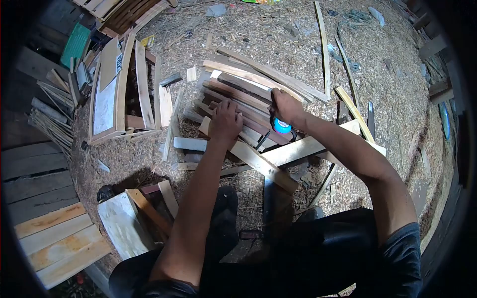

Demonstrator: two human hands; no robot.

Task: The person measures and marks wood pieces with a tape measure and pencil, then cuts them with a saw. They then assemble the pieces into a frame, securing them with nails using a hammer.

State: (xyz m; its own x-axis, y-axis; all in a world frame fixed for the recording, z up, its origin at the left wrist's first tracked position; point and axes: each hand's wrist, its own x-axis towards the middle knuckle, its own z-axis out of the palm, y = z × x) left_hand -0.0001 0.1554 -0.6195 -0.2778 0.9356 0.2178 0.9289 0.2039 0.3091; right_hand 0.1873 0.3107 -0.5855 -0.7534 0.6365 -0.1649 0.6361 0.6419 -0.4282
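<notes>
My left hand [226,119] rests on a row of dark wooden slats [248,107], its bent fingers lying a little apart across them. My right hand [288,107] is closed at the right part of this row, around something dark that I cannot make out. Just below that hand shows a round bright blue thing [282,125] with a pinkish edge. A thin black stick-like thing [263,140] lies between the hands, nearer the right one. Beneath the slats, a pale board [261,164] slants toward my feet and meets another pale board [308,150] running up to the right.
A wooden frame [121,99] with a white panel and cardboard stands at the left. Another white-panelled piece [121,221] is near my left leg. Long strips [322,49] lie on the shavings-covered ground [258,35]. Planks [64,243] form a platform at lower left.
</notes>
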